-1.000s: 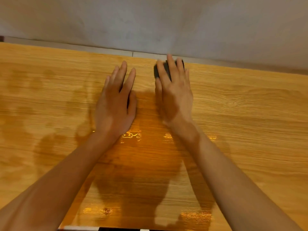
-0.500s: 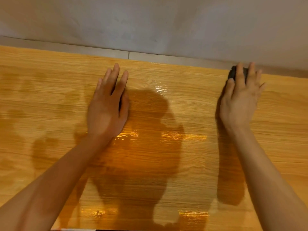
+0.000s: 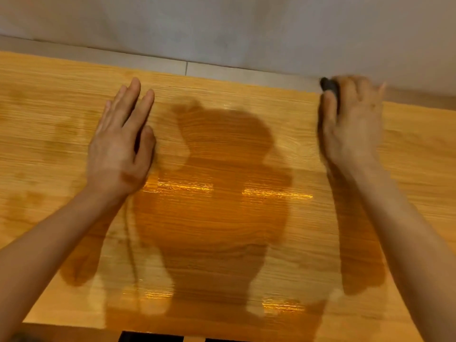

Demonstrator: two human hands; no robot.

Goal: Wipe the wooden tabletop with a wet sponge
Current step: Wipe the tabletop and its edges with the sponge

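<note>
Running along far edge of wooden tabletop (image 3: pixel 222 144): grey wall (image 3: pixel 222 28) with pale ledge (image 3: pixel 153 61). Wet sheen mid-table. Left hand (image 3: pixel 118 144) flat on wood, fingers straight, close together. Right hand (image 3: pixel 351 124), blurred, presses dark sponge (image 3: pixel 329 87) at far right edge; sponge mostly hidden beneath fingers, corner showing beside thumb.

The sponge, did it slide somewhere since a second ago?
Yes. The dark sponge under the right hand went right along the tabletop's far edge, away from the left hand, which stayed flat in place.
</note>
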